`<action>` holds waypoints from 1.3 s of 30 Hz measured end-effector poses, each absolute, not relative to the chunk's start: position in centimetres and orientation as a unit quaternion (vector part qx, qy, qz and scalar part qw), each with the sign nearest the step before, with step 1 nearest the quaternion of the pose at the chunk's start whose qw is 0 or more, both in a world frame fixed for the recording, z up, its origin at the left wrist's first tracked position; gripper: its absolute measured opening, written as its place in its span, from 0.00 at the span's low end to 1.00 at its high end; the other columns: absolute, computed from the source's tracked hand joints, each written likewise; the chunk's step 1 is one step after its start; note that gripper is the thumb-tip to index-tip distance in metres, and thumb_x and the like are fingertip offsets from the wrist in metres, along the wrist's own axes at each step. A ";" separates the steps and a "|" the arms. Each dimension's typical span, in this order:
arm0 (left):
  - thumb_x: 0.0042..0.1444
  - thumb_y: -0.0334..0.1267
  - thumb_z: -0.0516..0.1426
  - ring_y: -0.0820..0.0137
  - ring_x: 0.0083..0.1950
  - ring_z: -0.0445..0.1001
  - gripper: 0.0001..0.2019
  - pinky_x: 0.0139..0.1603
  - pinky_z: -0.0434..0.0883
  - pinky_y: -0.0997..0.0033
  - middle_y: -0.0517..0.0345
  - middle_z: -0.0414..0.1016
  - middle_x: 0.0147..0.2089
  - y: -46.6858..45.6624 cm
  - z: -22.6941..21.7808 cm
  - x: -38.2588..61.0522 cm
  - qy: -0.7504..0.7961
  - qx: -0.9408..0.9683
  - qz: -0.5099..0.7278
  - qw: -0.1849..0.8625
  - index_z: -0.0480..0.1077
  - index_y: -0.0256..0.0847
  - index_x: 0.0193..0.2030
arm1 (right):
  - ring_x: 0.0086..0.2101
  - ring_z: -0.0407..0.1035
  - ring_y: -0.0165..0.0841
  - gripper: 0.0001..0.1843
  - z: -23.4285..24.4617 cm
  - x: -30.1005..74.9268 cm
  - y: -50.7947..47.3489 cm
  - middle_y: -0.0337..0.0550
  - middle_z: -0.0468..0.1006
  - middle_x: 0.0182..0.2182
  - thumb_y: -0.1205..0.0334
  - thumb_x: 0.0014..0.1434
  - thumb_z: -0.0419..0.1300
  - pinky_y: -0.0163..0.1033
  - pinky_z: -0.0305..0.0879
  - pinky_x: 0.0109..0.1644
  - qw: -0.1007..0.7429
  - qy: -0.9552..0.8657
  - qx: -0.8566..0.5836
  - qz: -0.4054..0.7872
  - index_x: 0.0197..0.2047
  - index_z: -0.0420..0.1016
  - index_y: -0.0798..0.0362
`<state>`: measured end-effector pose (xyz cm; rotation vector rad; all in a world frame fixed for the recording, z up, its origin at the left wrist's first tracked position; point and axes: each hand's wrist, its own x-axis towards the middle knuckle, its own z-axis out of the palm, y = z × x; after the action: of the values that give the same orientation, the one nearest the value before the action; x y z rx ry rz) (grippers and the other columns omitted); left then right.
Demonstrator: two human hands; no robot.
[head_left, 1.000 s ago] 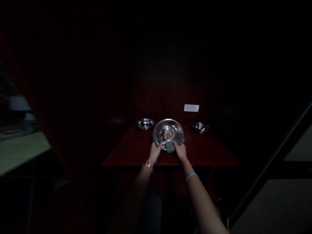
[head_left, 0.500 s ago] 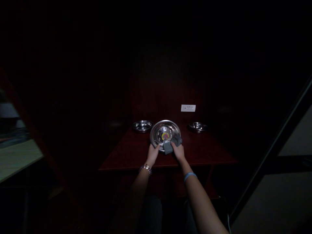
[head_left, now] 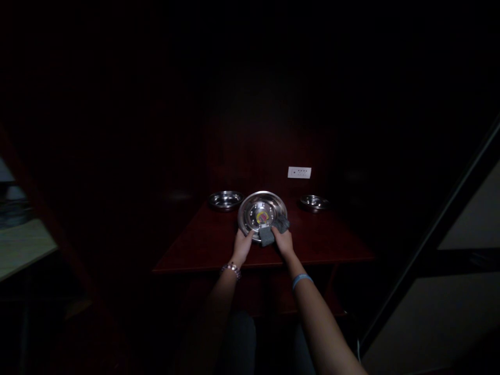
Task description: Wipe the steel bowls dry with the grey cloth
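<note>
A round steel plate (head_left: 253, 211) with a yellow and red sticker in its middle is held tilted toward me above the dark red table (head_left: 203, 245). My left hand (head_left: 242, 245) grips the plate's lower left rim. My right hand (head_left: 283, 241) is closed on a grey cloth (head_left: 273, 230) that lies against the plate's lower right part. Both arms reach straight forward from the bottom of the view.
Two small steel bowls stand on the table's far side, one bowl (head_left: 224, 200) at the left and another bowl (head_left: 313, 202) at the right. A white socket panel (head_left: 299, 172) sits on the dark wall behind. A pale table edge (head_left: 19, 247) shows at the far left.
The view has drifted so everything sits slightly further left. The cloth has shifted a little over the plate's lower right part. Both hands keep their hold.
</note>
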<state>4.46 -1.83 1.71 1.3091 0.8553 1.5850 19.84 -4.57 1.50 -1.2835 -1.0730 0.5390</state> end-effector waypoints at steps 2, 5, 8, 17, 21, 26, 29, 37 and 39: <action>0.53 0.31 0.59 0.63 0.60 0.70 0.24 0.65 0.61 0.60 0.47 0.72 0.58 -1.7 1.5 4.4 0.340 0.533 0.641 0.435 0.65 0.38 0.58 | 0.51 0.73 0.38 0.21 1.6 19.8 -4.6 0.45 0.79 0.49 0.54 0.55 0.60 0.41 0.66 0.57 0.635 -0.472 -0.565 0.234 0.50 0.76 0.52; 0.52 0.32 0.60 0.63 0.61 0.69 0.27 0.65 0.61 0.62 0.47 0.70 0.61 -1.6 1.4 4.4 0.331 0.540 0.653 0.416 0.63 0.39 0.60 | 0.51 0.73 0.38 0.22 1.6 19.7 -4.6 0.45 0.79 0.50 0.54 0.55 0.61 0.41 0.65 0.58 0.636 -0.465 -0.571 0.232 0.52 0.75 0.52; 0.51 0.34 0.60 0.62 0.56 0.73 0.21 0.60 0.66 0.63 0.46 0.75 0.55 -1.6 1.4 4.3 0.357 0.536 0.642 0.415 0.69 0.36 0.54 | 0.51 0.72 0.39 0.22 1.7 19.6 -4.7 0.46 0.79 0.50 0.54 0.55 0.61 0.42 0.65 0.58 0.636 -0.464 -0.572 0.232 0.52 0.75 0.52; 0.49 0.33 0.60 0.63 0.49 0.77 0.14 0.54 0.70 0.64 0.48 0.80 0.47 -2.2 2.3 4.2 0.376 0.540 0.634 0.407 0.74 0.36 0.44 | 0.49 0.74 0.39 0.21 1.5 19.7 -4.5 0.47 0.80 0.48 0.53 0.55 0.60 0.41 0.67 0.56 0.630 -0.467 -0.579 0.223 0.49 0.76 0.53; 0.49 0.33 0.60 0.62 0.49 0.77 0.14 0.54 0.70 0.63 0.47 0.80 0.47 -1.9 2.1 4.2 0.382 0.542 0.629 0.405 0.74 0.36 0.44 | 0.49 0.74 0.38 0.21 1.6 19.6 -4.5 0.47 0.80 0.48 0.53 0.54 0.60 0.40 0.66 0.56 0.633 -0.466 -0.577 0.224 0.49 0.76 0.53; 0.50 0.35 0.60 0.62 0.51 0.77 0.14 0.56 0.69 0.63 0.49 0.79 0.48 -2.0 2.1 4.2 0.379 0.540 0.627 0.415 0.74 0.36 0.45 | 0.50 0.74 0.39 0.21 1.8 19.5 -4.6 0.47 0.80 0.48 0.52 0.54 0.60 0.41 0.66 0.56 0.618 -0.458 -0.597 0.228 0.49 0.76 0.52; 0.50 0.35 0.61 0.63 0.50 0.77 0.15 0.56 0.70 0.64 0.49 0.80 0.48 -2.3 2.3 4.2 0.381 0.534 0.627 0.420 0.73 0.36 0.45 | 0.50 0.74 0.39 0.20 1.9 19.5 -4.8 0.47 0.80 0.48 0.53 0.55 0.60 0.41 0.66 0.57 0.623 -0.461 -0.589 0.229 0.49 0.77 0.52; 0.50 0.31 0.60 0.63 0.49 0.77 0.13 0.55 0.70 0.63 0.49 0.80 0.47 -2.5 2.5 4.2 0.384 0.533 0.624 0.422 0.74 0.35 0.44 | 0.51 0.72 0.38 0.19 2.1 19.6 -5.2 0.44 0.80 0.47 0.55 0.54 0.61 0.41 0.65 0.58 0.636 -0.471 -0.569 0.222 0.49 0.77 0.51; 0.50 0.32 0.60 0.63 0.49 0.78 0.13 0.55 0.70 0.63 0.49 0.80 0.46 -2.5 2.4 4.2 0.381 0.537 0.624 0.421 0.74 0.35 0.44 | 0.50 0.73 0.38 0.20 2.0 19.6 -5.1 0.45 0.80 0.47 0.55 0.54 0.61 0.41 0.65 0.58 0.639 -0.467 -0.566 0.229 0.49 0.77 0.52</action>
<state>4.21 -2.47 2.37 1.3461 0.9537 1.5641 19.59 -5.07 1.96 -1.2923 -1.0659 0.5219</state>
